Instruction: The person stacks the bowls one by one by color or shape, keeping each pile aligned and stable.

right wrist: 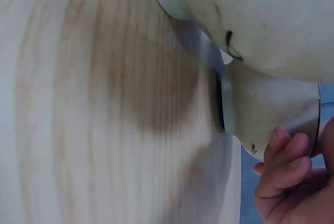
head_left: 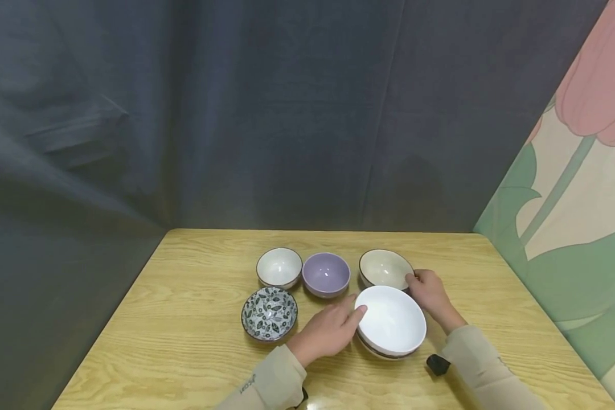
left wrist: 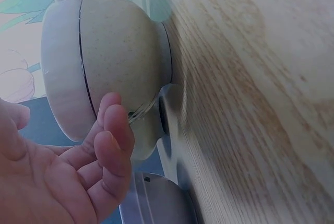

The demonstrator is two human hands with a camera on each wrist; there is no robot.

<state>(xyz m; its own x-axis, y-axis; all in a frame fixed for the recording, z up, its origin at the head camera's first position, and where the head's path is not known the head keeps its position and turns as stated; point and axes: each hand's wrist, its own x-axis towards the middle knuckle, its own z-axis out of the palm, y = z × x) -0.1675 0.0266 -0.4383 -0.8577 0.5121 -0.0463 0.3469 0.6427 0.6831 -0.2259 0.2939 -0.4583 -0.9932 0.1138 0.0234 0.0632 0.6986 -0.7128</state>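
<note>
My right hand [head_left: 430, 293] pinches the right rim of a cream bowl [head_left: 384, 267] with a dark edge. In the right wrist view, its fingers [right wrist: 286, 161] lie against that bowl's outer wall. In front of it stands a white bowl [head_left: 391, 319], nested in a speckled cream bowl [left wrist: 117, 46] with a dark rim. My left hand [head_left: 328, 330] is at the left side of this stack, its fingers loosely bent by the lower bowl's wall. The left thumb [left wrist: 15, 115] stands apart from the fingers; whether they touch the bowl is hard to tell.
To the left are a purple bowl [head_left: 326, 274], a white bowl with a dark rim [head_left: 279, 266] and a leaf-patterned bowl [head_left: 269, 314]. All stand on a wooden table [head_left: 184, 319]. A dark curtain [head_left: 287, 114] hangs behind, and a flower-painted wall [head_left: 584, 228] is at right.
</note>
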